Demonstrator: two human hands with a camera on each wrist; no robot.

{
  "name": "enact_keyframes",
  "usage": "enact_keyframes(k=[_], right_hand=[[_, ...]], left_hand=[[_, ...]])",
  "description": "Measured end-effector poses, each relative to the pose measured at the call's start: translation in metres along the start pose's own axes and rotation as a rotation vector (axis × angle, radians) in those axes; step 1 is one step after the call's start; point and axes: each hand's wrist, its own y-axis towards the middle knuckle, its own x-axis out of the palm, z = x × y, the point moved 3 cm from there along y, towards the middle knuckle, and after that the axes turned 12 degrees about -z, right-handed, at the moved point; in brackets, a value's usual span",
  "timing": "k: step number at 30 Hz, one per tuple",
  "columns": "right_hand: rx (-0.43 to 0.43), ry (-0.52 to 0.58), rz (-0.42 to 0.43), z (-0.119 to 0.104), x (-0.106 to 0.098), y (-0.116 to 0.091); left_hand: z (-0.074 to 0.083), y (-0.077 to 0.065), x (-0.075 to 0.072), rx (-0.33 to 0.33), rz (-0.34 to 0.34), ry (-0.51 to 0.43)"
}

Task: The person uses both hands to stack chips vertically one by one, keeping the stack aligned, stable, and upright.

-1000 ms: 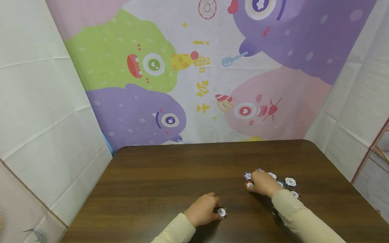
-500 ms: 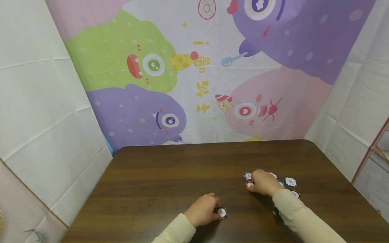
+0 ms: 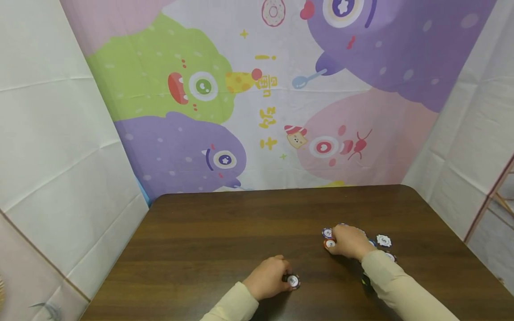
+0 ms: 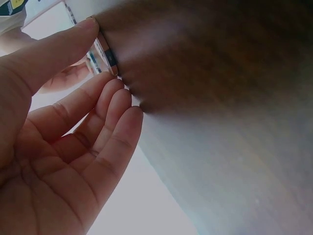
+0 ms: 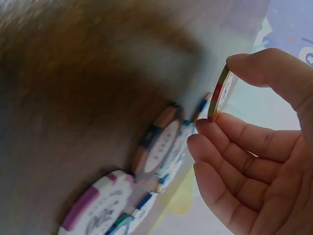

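Near the front middle of the table, my left hand point(image 3: 268, 277) pinches a black poker chip point(image 3: 293, 281) by its edges. The left wrist view shows that chip point(image 4: 105, 54) between thumb and index fingertip, low over the wood. Farther right, my right hand point(image 3: 350, 242) pinches a red poker chip point(image 3: 329, 244) at the left end of a group of chips. In the right wrist view the red chip point(image 5: 222, 95) stands edge-on between thumb and index finger, the other fingers bent below it. Just behind it lies a blue chip point(image 3: 327, 232); the right hand partly hides several others.
A white chip point(image 3: 383, 240) and a dark-edged chip point(image 3: 390, 257) lie right of my right hand. A brown chip point(image 5: 159, 144) and a purple-and-white chip point(image 5: 100, 205) show in the right wrist view. The brown table point(image 3: 225, 223) ends at a printed cloth point(image 3: 277, 165).
The right hand has shifted very slightly to the right, covering more of the white chip behind it. The left hand stays in place on the black poker chip.
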Motion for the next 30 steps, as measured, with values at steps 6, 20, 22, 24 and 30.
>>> enact_keyframes(k=[6, 20, 22, 24, 30], right_hand=[[-0.098, -0.001, 0.045, -0.013, -0.004, -0.003], [-0.254, 0.040, 0.044, -0.046, 0.002, -0.015], [-0.287, 0.056, 0.032, -0.051, 0.004, -0.018], [-0.314, 0.071, 0.021, -0.055, 0.006, -0.020], [-0.357, 0.092, -0.027, -0.064, 0.013, -0.022]], left_hand=[[0.000, 0.000, 0.000, 0.006, -0.001, 0.004], [0.001, 0.000, -0.001, 0.005, 0.011, 0.015], [0.001, 0.000, -0.001, 0.001, 0.010, 0.014], [0.000, 0.000, -0.001, -0.002, 0.005, 0.011], [0.000, 0.000, 0.000, -0.011, -0.006, -0.015]])
